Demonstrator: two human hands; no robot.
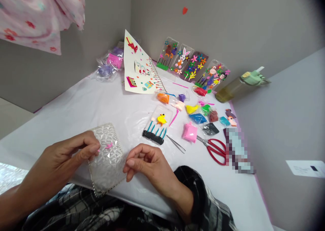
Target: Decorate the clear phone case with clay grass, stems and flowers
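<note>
My left hand (76, 153) is over the left edge of a clear board with a faceted pattern (105, 173), thumb and forefinger pinched together. A speck of pink clay shows at those fingertips. On the board, just right of them, lie small pink clay pieces (109, 145). My right hand (146, 161) hovers by the board's right edge, its fingers curled and thumb against the forefinger; whatever may be between them is hidden. Beyond it lies a clear phone case (153, 126) bearing a yellow clay duck (161, 119), blue stems and a black base. Tweezers (176, 144) rest beside the case.
Red-handled scissors (216, 151) touch a pink clay packet (190, 132) on the right. Several coloured clay packets, such as a blue one (198, 118), lie behind. Decorated cases (195, 65) lean on the wall, near a bottle (238, 85) and a decorated sheet (138, 68).
</note>
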